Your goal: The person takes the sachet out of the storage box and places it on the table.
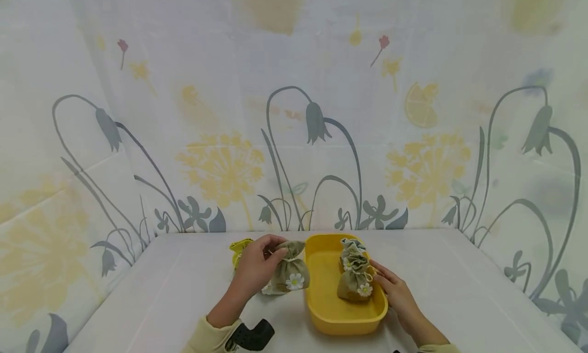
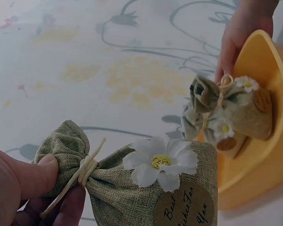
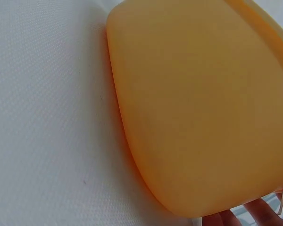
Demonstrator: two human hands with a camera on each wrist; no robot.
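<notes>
My left hand (image 1: 257, 266) pinches a grey-green drawstring sachet (image 1: 291, 274) by its gathered neck, just left of a yellow plastic basin (image 1: 323, 312). The held sachet carries a white cloth flower (image 2: 160, 161) and a round brown label (image 2: 185, 207). My right hand (image 1: 398, 294) grips the basin's right rim, its fingertips close to the cord of a flowered sachet (image 1: 352, 286) inside. Behind that one lies another sachet (image 1: 352, 247), partly covered. The right wrist view mostly holds the basin's outer wall (image 3: 198, 103), with fingers (image 3: 262, 213) at the lower edge.
A yellow-green sachet (image 1: 239, 246) stands on the white table (image 1: 184, 281), partly hidden behind my left hand. Part of another flowered sachet (image 1: 268, 290) shows below the left hand. A flower-printed curtain (image 1: 294, 179) closes off the table's far side.
</notes>
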